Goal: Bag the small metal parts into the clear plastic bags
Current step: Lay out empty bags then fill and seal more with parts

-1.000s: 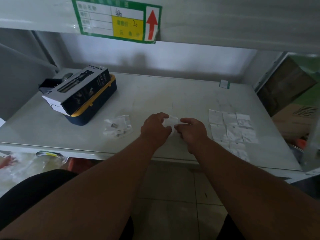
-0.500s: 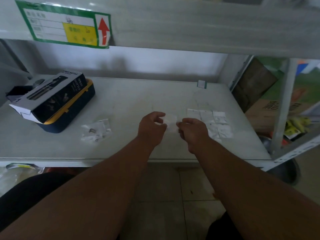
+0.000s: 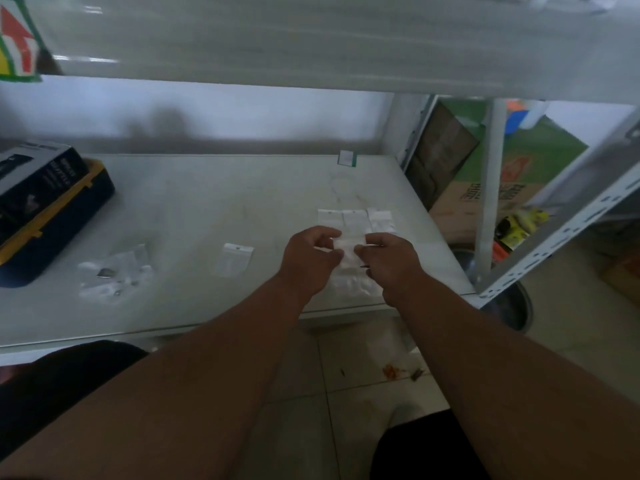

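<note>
Two hands pinch one small clear bag (image 3: 347, 244) between them, the left hand (image 3: 309, 260) and the right hand (image 3: 390, 263) with fingers curled on its edges. More empty bags (image 3: 354, 218) lie just past the hands. Another bag (image 3: 232, 259) lies left of the left hand, and farther left a pile of bagged metal parts (image 3: 112, 274).

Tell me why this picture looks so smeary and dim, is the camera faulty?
Head view: motion blur smears the white upper shelf edge and the red arrow label; light is dim, with a soft shadow on the back wall; the wide lens bends the perforated white shelf post; the left hand and right hand pinch a small clear plastic bag, its contents too blurred to tell.
</note>
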